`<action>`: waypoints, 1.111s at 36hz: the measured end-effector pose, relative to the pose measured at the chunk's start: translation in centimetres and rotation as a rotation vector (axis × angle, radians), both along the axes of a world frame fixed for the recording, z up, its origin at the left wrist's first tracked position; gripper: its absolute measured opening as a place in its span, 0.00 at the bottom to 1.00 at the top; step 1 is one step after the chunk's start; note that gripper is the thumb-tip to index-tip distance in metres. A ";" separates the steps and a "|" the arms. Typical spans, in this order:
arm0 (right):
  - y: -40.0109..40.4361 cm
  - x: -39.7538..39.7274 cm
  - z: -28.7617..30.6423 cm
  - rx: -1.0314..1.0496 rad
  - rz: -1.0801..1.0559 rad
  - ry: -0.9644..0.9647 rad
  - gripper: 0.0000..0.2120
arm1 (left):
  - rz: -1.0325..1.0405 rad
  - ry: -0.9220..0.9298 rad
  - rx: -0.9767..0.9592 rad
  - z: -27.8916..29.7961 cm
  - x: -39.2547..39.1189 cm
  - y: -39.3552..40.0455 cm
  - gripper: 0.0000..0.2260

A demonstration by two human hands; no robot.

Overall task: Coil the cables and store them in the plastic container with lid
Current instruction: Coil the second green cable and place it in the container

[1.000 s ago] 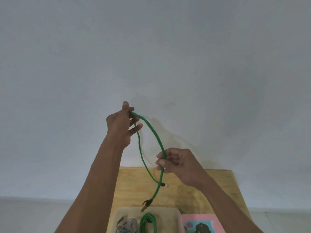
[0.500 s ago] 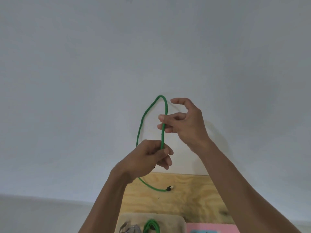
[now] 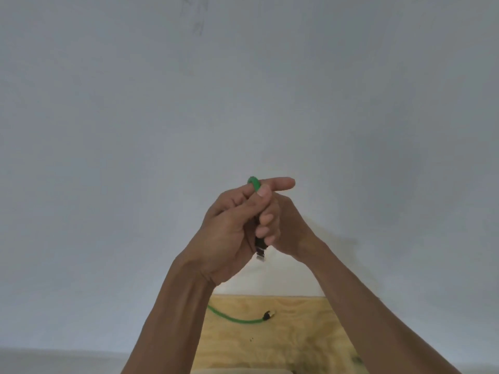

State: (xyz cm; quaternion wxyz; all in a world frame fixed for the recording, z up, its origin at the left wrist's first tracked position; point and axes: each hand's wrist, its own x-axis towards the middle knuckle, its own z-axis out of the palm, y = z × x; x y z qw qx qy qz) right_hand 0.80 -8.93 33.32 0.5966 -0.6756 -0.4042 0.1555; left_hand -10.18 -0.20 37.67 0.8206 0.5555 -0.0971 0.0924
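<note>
- Our left hand (image 3: 229, 233) is curled tight round the green cable (image 3: 254, 183), a small loop poking out above the thumb.
- Our right hand (image 3: 280, 228) presses against it, fingers folded on the cable's dark plug (image 3: 260, 249), forefinger straight.
- The cable's free end lies on the wooden table (image 3: 283, 344).

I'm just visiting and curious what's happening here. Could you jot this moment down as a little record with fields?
setting: wooden table against a plain grey wall
left hand: raised, closed around the green cable
right hand: pressed against the left, fingers curled on the cable
plug: sticks out below the hands
loose end: trails down to the table
container: barely in view at the bottom edge
</note>
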 end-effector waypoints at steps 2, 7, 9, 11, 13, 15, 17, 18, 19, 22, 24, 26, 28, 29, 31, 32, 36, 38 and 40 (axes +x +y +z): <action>0.7 -0.3 -1.0 -0.010 -0.109 -0.058 0.16 | 0.101 -0.011 -0.010 0.8 0.6 0.3 0.16; 1.2 -2.3 -1.6 0.003 -0.109 -0.020 0.06 | 0.293 -0.015 -0.058 1.0 1.9 1.9 0.16; 1.3 -3.0 -1.7 0.010 -0.114 0.034 0.08 | 0.353 -0.012 -0.026 0.6 2.5 2.4 0.14; 1.4 -3.8 -1.9 0.003 -0.123 0.104 0.11 | 0.413 -0.006 0.051 0.2 3.0 3.1 0.13; 1.5 -4.3 -2.1 -0.009 -0.164 0.141 0.11 | 0.461 -0.010 0.126 0.0 3.3 3.8 0.12; 1.6 -4.4 -2.3 -0.017 -0.233 0.125 0.11 | 0.469 -0.007 0.178 -0.4 3.5 4.3 0.12; 1.5 -4.6 -2.2 -0.035 -0.284 0.056 0.11 | 0.467 -0.009 0.260 -0.8 3.5 4.3 0.12; 1.4 -4.6 -2.1 -0.051 -0.297 0.021 0.10 | 0.470 -0.012 0.305 -1.0 3.5 4.2 0.12; 1.2 -4.7 -2.0 -0.071 -0.304 -0.007 0.09 | 0.476 -0.016 0.351 -1.1 3.4 4.1 0.12; 0.5 -4.8 -1.5 -0.184 -0.347 -0.112 0.07 | 0.491 -0.015 0.476 -1.3 3.1 4.1 0.10; -0.1 -4.4 -1.1 -0.275 -0.374 -0.205 0.07 | 0.478 0.001 0.528 -1.4 3.0 4.2 0.10; -0.8 -3.9 -0.4 -0.345 -0.365 -0.274 0.06 | 0.445 0.025 0.583 -1.6 2.9 4.3 0.10; -1.4 -3.2 0.4 -0.383 -0.325 -0.354 0.06 | 0.409 0.065 0.670 -1.9 2.9 4.4 0.10; -1.7 -2.8 0.8 -0.381 -0.299 -0.390 0.07 | 0.404 0.086 0.741 -2.1 2.9 4.5 0.09; -2.3 -2.0 1.6 -0.342 -0.250 -0.431 0.06 | 0.424 0.119 0.888 -2.4 3.0 4.7 0.11; -2.5 -1.6 2.1 -0.319 -0.227 -0.442 0.05 | 0.436 0.127 0.930 -2.5 3.0 4.7 0.14; -3.0 -0.7 4.2 -0.215 -0.163 -0.413 0.07 | 0.334 0.171 0.827 -2.4 2.5 3.5 0.28; -3.0 -0.2 4.9 -0.137 -0.121 -0.374 0.10 | 0.260 0.217 0.771 -2.5 2.2 2.9 0.32; -3.0 0.3 5.2 -0.053 -0.035 -0.310 0.11 | 0.213 0.262 0.699 -2.5 2.3 2.5 0.33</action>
